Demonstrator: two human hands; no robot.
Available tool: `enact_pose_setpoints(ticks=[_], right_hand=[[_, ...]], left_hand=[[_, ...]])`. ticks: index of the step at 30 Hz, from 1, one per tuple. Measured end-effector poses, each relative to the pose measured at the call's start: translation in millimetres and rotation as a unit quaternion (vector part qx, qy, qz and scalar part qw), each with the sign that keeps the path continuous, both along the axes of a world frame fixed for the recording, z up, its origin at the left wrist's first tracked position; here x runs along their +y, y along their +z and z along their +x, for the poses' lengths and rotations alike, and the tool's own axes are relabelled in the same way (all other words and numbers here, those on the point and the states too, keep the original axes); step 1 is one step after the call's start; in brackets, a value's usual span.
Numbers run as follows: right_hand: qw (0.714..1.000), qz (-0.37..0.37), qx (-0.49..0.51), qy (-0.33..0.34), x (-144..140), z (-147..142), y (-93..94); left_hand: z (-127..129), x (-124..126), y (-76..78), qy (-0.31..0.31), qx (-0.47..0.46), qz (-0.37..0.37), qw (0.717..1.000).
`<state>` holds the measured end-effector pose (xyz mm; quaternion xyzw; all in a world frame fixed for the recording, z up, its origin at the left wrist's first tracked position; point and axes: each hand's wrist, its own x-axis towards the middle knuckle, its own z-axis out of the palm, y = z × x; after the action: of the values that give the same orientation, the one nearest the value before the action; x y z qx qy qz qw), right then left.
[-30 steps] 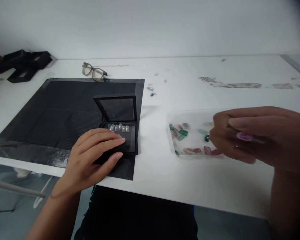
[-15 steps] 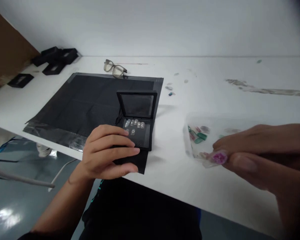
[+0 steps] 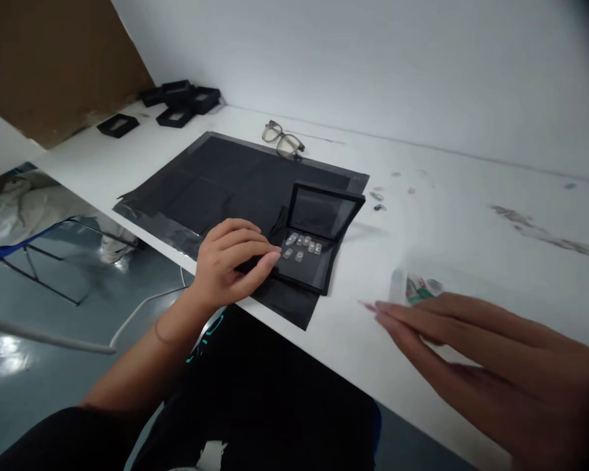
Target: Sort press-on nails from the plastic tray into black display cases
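Note:
An opened black display box (image 3: pixel 310 271) with a windowed lid (image 3: pixel 324 212) stands on the black mat. Several small clear false nails (image 3: pixel 299 256) lie in it in two rows. My left hand (image 3: pixel 233 261) is at the box's left edge, thumb and forefinger tips together there; the other fingers are bent and the hand hides that corner. To the right of the box, my right hand (image 3: pixel 485 360) pinches a small pinkish false nail (image 3: pixel 368 306) between thumb and fingers. Behind it, partly hidden, a clear plastic container (image 3: pixel 397 284) holds green and reddish pieces (image 3: pixel 416 288).
The black mat (image 3: pixel 226 176) covers the table's left part. Eyeglasses (image 3: pixel 285 140) lie at its far edge. Several black boxes (image 3: pixel 177 114) are stacked at the back left. Loose nails (image 3: pixel 379 203) lie right of the lid. A wall (image 3: pixel 397 78) bounds the table behind.
My view has turned left. My right hand has carried the pink nail from over the container toward the box. My left hand has drawn back toward the box's left edge, its thumb meeting the forefinger.

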<state>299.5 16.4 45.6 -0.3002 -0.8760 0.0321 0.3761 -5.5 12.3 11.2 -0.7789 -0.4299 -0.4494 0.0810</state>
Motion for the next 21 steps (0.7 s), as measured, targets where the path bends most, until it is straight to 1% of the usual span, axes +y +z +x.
enact_pose_setpoints(ticks=[1, 2, 4, 6, 7, 9, 11, 12, 13, 14, 16, 18, 21], right_hand=[[0.998, 0.054, -0.026, -0.026, 3, 0, -4.1], [0.995, 0.078, -0.042, -0.041, 5, -1, -7.3], [0.995, 0.064, -0.047, -0.064, 6, -1, -10.3], [0.994, 0.029, -0.039, -0.093, 3, -5, -9.1], [0.993, 0.028, -0.038, -0.105, 1, -10, -7.8], [0.992, 0.059, -0.038, -0.109, -4, -23, -5.8], [0.99, 0.102, -0.033, -0.093, -8, -43, -6.8], [0.991, 0.108, -0.03, -0.079, -8, -53, -8.5], [0.993, 0.096, -0.029, -0.066, -8, -63, -10.9], [0.995, 0.07, -0.03, -0.059, -7, -72, -13.7], [0.997, 0.003, -0.033, -0.066, -4, -85, -19.2], [0.993, -0.064, -0.034, -0.094, -1, -90, -23.8], [0.978, -0.146, -0.039, -0.142, 0, -87, -28.1]], left_hand=[[-4, -3, -1.7, 0.006, 0.012, -0.024, 1.0], [-7, -5, -3.4, 0.005, 0.023, -0.045, 0.999], [-12, -9, -6.8, -0.016, 0.028, -0.063, 0.998], [-15, -11, -9.2, -0.04, 0.024, -0.068, 0.997], [-15, -11, -10.0, -0.048, 0.027, -0.074, 0.996], [-14, -12, -11.1, -0.057, 0.045, -0.098, 0.993], [-13, -12, -11.5, -0.057, 0.065, -0.12, 0.989], [-12, -12, -11.5, -0.057, 0.072, -0.125, 0.988], [-12, -12, -11.4, -0.063, 0.078, -0.126, 0.987], [-13, -12, -11.2, -0.075, 0.083, -0.125, 0.986], [-14, -13, -10.5, -0.115, 0.092, -0.122, 0.982], [-16, -13, -9.6, -0.158, 0.094, -0.118, 0.976], [-18, -14, -9.0, -0.186, 0.088, -0.108, 0.973]])
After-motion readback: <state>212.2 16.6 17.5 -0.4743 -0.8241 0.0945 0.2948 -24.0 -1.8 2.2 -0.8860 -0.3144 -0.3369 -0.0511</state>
